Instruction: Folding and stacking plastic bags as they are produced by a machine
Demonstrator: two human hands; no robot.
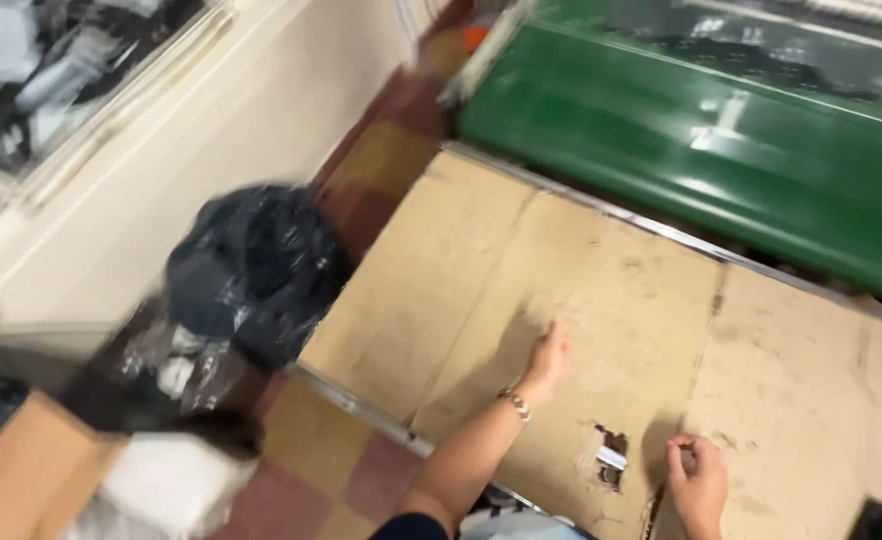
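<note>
Resting flat with fingers extended, the left hand (549, 357) presses the cardboard-covered desk (521, 270); the right hand (699, 480) curls loosely, gripping nothing visible, near a torn hole (611, 457), black plastic-wrapped bundle (251, 270) alongside.

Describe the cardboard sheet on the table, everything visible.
The cardboard is brown, flat and worn, laid over a metal-edged table and covering most of its top. Creases and seams run across it, with scuffs and grey smudges. A small torn hole near the front edge shows something pale underneath. The left hand rests flat on it, fingers pointing away; the right hand rests loosely curled on it near the hole. Its far edge sits beside a green surface.
</note>
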